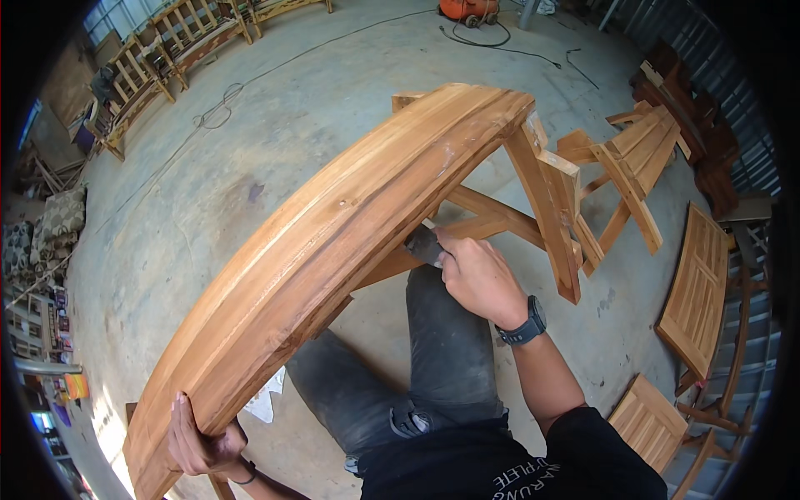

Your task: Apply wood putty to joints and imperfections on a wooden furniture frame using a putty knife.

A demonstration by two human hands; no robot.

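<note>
A long, curved wooden panel (333,208) made of joined strips lies across a wooden trestle (525,192), slanting from near left to far right. At its near left end, my left hand (200,442) grips the edge with the fingers over the top face. My right hand (483,279), with a dark watch at the wrist, is closed on a dark grey flat piece (425,246). That piece touches or nearly touches the panel's near edge around the middle. Whether it is sandpaper or a scraper I cannot tell. Pale smears mark the panel's far right end.
Another wooden trestle-like piece (637,158) stands to the right. Slatted wooden panels (696,292) lean by the corrugated wall. An orange compressor (468,8) with a dark hose stands at the back. Wooden benches (192,37) line the far left; a thin cable (225,104) crosses the floor.
</note>
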